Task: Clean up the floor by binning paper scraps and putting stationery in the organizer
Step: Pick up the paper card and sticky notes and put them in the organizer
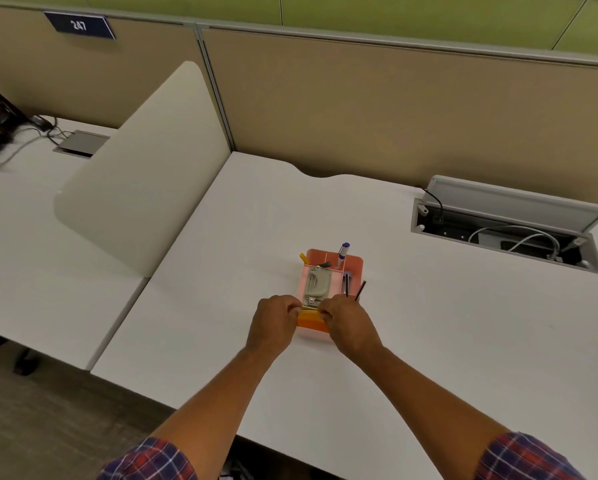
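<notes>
Pink organizer (354, 263) on tabletop (429, 341), left hand (276, 318) and right hand (347, 322) pinching orange pad (308, 321) (its 6 o'clock end)

We pinch an orange pad (309, 321) with our left hand (276, 320) and right hand (347, 322) at the near end of the pink organizer (354, 265), beside its grey hole punch (317, 284).

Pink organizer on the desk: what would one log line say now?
scene: pink organizer on white desk | left hand: pinches orange pad | right hand: pinches same pad | inside: grey hole punch, blue-capped marker
</notes>
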Demonstrator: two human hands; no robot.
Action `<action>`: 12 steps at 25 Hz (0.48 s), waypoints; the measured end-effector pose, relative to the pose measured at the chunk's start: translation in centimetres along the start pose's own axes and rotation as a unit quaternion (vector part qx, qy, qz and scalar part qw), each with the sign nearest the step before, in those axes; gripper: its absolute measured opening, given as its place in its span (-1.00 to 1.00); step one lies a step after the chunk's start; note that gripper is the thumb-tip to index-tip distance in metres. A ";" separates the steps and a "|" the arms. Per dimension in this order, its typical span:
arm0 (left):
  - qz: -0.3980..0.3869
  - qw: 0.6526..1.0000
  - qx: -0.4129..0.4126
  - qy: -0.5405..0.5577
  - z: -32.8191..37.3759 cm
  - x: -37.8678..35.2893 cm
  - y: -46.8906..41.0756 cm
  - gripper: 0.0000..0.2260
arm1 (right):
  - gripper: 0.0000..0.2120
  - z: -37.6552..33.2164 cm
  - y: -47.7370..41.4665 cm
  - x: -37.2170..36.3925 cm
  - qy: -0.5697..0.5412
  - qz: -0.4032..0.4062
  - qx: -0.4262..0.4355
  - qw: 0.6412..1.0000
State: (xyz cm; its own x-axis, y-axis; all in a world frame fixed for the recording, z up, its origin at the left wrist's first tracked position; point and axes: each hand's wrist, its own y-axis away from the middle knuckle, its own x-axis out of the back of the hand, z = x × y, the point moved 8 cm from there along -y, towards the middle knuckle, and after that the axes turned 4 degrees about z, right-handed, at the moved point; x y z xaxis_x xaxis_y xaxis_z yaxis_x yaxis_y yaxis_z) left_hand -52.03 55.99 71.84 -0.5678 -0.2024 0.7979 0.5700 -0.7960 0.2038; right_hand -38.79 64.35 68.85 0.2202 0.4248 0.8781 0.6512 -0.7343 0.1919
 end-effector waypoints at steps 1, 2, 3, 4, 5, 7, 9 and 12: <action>-0.007 1.000 0.002 -0.005 -0.1 -0.3 0.1 -0.81 | -0.78 0.0 0.3 -0.4 0.008 -0.006 0.001 1.000; -0.014 1.000 0.005 -0.012 -0.3 -0.6 0.2 -0.80 | -0.78 -0.1 0.6 -0.6 0.016 -0.007 0.004 1.000; -0.020 1.000 0.009 -0.018 -0.4 -0.9 0.4 -0.79 | -0.77 -0.2 0.9 -0.7 0.025 -0.002 0.013 1.000; -0.024 0.999 0.015 -0.021 -0.5 -1.1 0.6 -0.78 | -0.76 -0.4 1.1 -0.9 0.037 0.007 0.026 0.999; -0.024 0.999 0.020 -0.020 -0.6 -1.1 0.8 -0.78 | -0.74 -0.6 1.4 -1.0 0.049 0.014 0.037 0.998; -0.021 0.999 0.024 -0.014 -0.6 -1.0 1.4 -0.76 | -0.70 -0.6 1.9 -0.9 0.058 0.028 0.038 0.997; -0.018 1.000 0.016 -0.016 -0.6 -0.7 2.4 -0.72 | -0.69 -0.3 2.6 -0.4 0.054 0.049 0.029 0.997; -0.021 0.999 -0.008 -0.036 -0.9 -0.1 4.4 -0.65 | -0.75 0.4 4.5 0.5 0.041 0.081 0.017 0.996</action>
State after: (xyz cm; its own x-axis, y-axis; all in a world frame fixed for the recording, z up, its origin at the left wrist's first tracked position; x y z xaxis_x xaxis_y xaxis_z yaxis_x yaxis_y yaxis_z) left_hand -49.98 51.95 72.11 -0.5470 -0.1268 0.8275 0.5367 -0.8117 0.2304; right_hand -35.44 61.49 69.97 0.2656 0.2560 0.9295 0.6370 -0.7703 0.0302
